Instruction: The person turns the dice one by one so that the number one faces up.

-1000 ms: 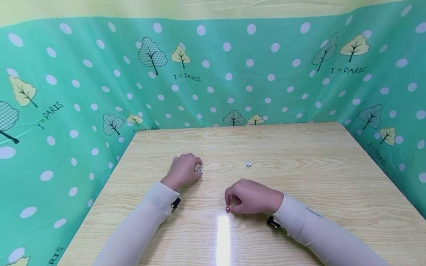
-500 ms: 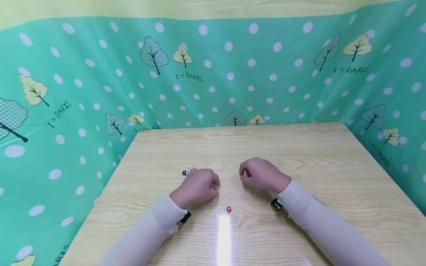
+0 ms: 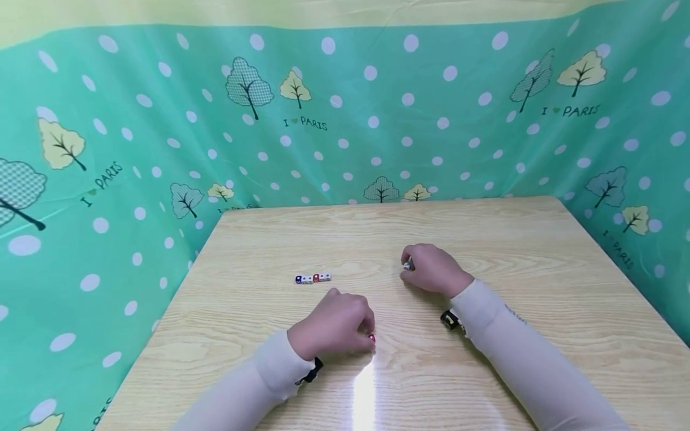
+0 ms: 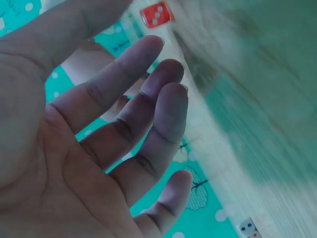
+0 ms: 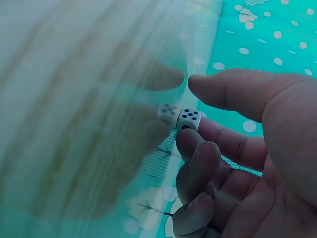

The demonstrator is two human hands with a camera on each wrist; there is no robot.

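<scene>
My left hand (image 3: pixel 336 323) is over a red die (image 3: pixel 372 338) on the near middle of the table. In the left wrist view, the red die (image 4: pixel 157 15) shows white pips just beyond the index fingertip, with a gap between them. My right hand (image 3: pixel 433 267) is farther back, around a white die (image 3: pixel 406 265). In the right wrist view, this white die (image 5: pixel 189 118) stands on the table by the index and middle fingers, the thumb apart from it. Left of centre lies a row of dice (image 3: pixel 312 279), blue at its left end, with white ones and a red one.
The pale wooden table (image 3: pixel 485 233) reaches back to a green dotted curtain (image 3: pixel 345 120), which also hangs along both sides. A bright strip of reflected light (image 3: pixel 363 389) lies on the near tabletop. A dark wrist device (image 3: pixel 450 319) sits under the right cuff.
My left hand has left the dice row and come nearer and right to the red die. My right hand has gone from the red die back to the white die.
</scene>
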